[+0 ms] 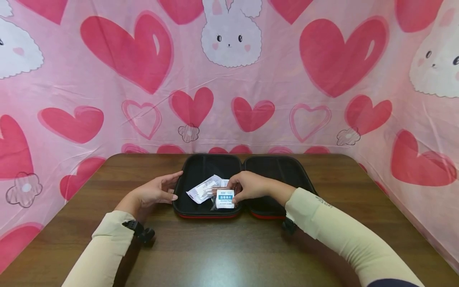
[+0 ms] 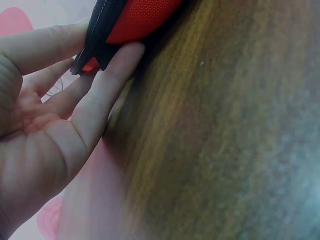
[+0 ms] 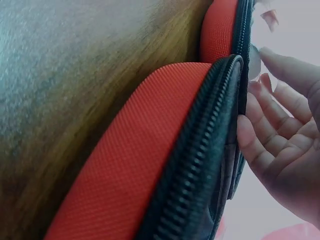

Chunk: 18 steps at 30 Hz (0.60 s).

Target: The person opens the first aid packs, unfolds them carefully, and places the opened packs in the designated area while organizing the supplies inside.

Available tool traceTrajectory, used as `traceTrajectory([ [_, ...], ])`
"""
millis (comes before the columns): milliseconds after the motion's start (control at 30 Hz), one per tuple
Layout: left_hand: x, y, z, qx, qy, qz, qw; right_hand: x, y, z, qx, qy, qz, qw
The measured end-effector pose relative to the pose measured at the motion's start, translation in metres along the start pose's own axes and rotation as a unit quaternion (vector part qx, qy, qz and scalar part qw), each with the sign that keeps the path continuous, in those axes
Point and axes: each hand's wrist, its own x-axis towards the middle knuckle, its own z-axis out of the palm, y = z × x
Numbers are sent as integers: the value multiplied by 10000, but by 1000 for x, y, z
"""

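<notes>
An unzipped black case (image 1: 204,163) with red fabric sides lies spread on the table, its two halves side by side. At the outer edge of the left half is my left hand (image 1: 154,193); its thumb and fingertips touch the red side and zipped rim (image 2: 102,30), fingers extended. My right hand (image 1: 252,185) reaches over the middle hinge and pinches a small white and blue alcohol pad packet (image 1: 225,199) above the left half. Under these fingers are thin brown strips (image 1: 215,190). Beside them, a clear-and-white packet (image 1: 204,189) lies slanted.
The brown wooden table (image 1: 222,255) extends on all near sides. A pink cloth (image 1: 229,79) with hearts and rabbits hangs behind it. The case's right half (image 1: 274,167) lies beneath the right forearm, and a zipper (image 3: 200,150) runs around its rim.
</notes>
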Motion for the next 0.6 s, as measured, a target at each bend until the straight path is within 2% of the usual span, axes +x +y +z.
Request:
traceTrajectory([
  [133, 0, 0, 0, 33, 25, -35, 10000, -3, 2, -1, 225, 308, 131, 9992],
  [333, -1, 1, 1, -26, 18, -56, 10000, -10, 8, -3, 921, 591, 391, 9932],
  [600, -2, 3, 2, -77, 1, -21, 10000, -21, 13, -3, 2125, 804, 590, 9721],
])
